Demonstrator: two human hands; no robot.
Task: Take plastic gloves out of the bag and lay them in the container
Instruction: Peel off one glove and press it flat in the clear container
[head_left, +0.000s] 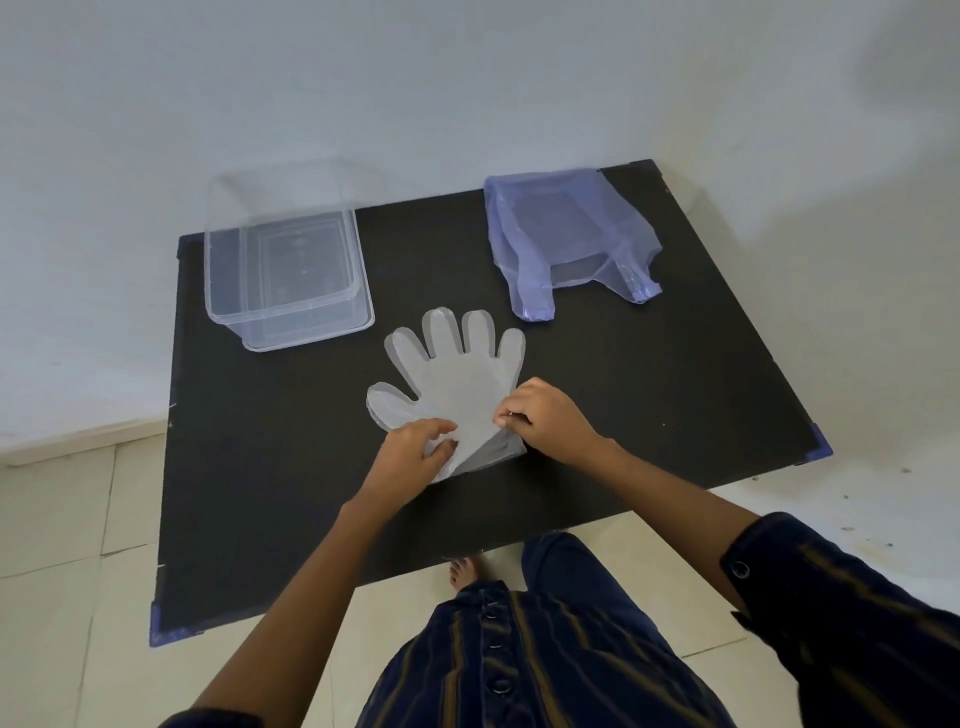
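**Both hands working the cuff of the glove stack**

Left hand (415, 451) is being pressed, fingers loosely curled, onto the near-left cuff corner of the plastic gloves (453, 387); right hand (540, 415) is being closed in a pinch on the near-right cuff edge, where a top layer is being peeled up. Gloves are lying flat at table (649, 415) centre, long axis running away from the person — cuff near, fingertips far. Container (288, 270) is standing beyond and to the left, just past the glove's fingertips, so the left hand is judged the nearer one for the transfer. Bag (569, 239) is lying far right, slack, apparently emptied.

Count — containers: one; bags: one; gloves: one stack, layers not countable.
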